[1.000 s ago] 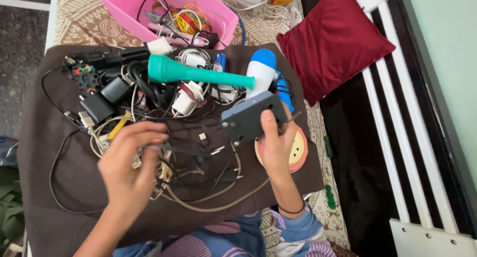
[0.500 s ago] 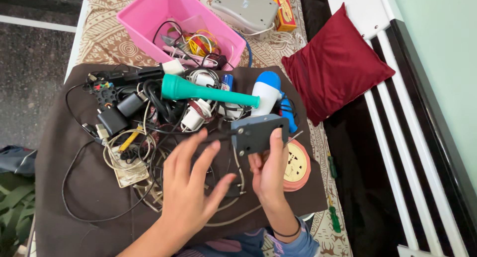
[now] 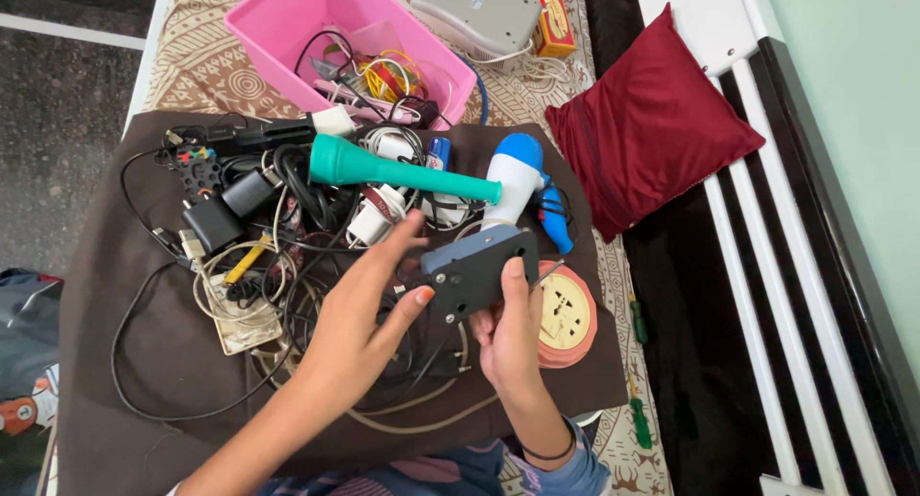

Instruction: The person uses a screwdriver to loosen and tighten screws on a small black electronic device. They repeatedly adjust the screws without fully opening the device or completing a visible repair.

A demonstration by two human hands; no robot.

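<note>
**Head view: two hands on a grey switch plate above a heap of cables**

Head view looks down on a bed with a patterned sheet (image 3: 201, 65), and across it lies a dark brown cloth (image 3: 105, 362) that carries most of the clutter. To the right of the cloth a dark red cushion (image 3: 652, 122) rests against white rails (image 3: 757, 295). At the top, just beyond the cloth's far edge, stands a pink plastic tub (image 3: 287, 26) with wires and small parts inside, and past it a grey telephone (image 3: 479, 12).

On the cloth a teal torch (image 3: 402, 170) lies across a tangle of black and white cables (image 3: 287, 266), with a white and blue hair dryer (image 3: 522, 175) just to its right and black plug adapters (image 3: 225, 208) to its left. A round cream and red socket (image 3: 565, 319) lies near the cloth's right edge.

The grey switch plate (image 3: 479, 271) is held above the middle of the cloth, tilted, just left of the round socket. The right hand (image 3: 513, 347) has its grip closed on the plate from below, the thumb pressed onto its face. The left hand (image 3: 369, 309) has its fingers spread, not clasped around anything; its thumb tip touches the plate's left edge.

Two green screwdrivers (image 3: 637, 419) lie on the sheet beside the cloth's right edge.
</note>
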